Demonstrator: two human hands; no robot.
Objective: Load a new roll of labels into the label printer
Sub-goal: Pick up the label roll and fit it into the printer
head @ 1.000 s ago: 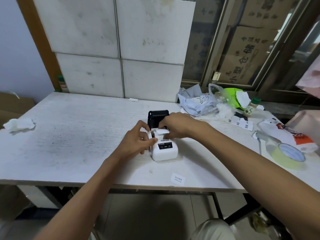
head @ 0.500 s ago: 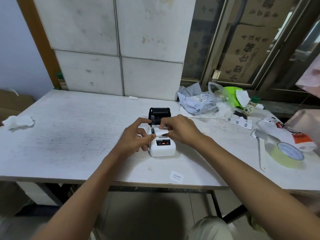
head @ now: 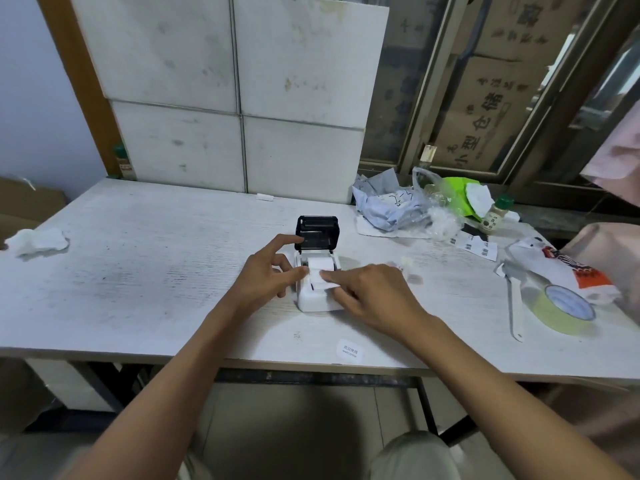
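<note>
Resting on the white table (head: 138, 271), the small white label printer (head: 317, 296) sits near the middle with its black lid (head: 317, 232) flipped up and back, so the roll bay is exposed. A white label roll (head: 320, 264) lies in that bay, and its loose end, a strip of label paper (head: 323, 280), runs forward over the front edge of the printer body.

The right hand (head: 374, 299) lies over the front right of the printer, fingers mostly extended and flat, with the forefinger pressing down on the paper strip; whether the thumb pinches the strip from beneath cannot be told, since the hand covers it. The left hand (head: 266, 278) is at the left side of the printer, loosely open with fingers spread: its thumb tip touches the left edge of the paper near the roll, while its forefinger reaches up toward the lower left corner of the open lid. It clasps nothing.

Off to the right lie a roll of pale green tape (head: 561, 313), a white spatula-like tool (head: 514, 306), a small green-capped bottle (head: 495, 216) and crumpled plastic bags (head: 391, 206). A crumpled tissue (head: 38, 242) sits at the far left, and a small "welcome" sticker (head: 349, 349) lies near the table's front edge.
</note>
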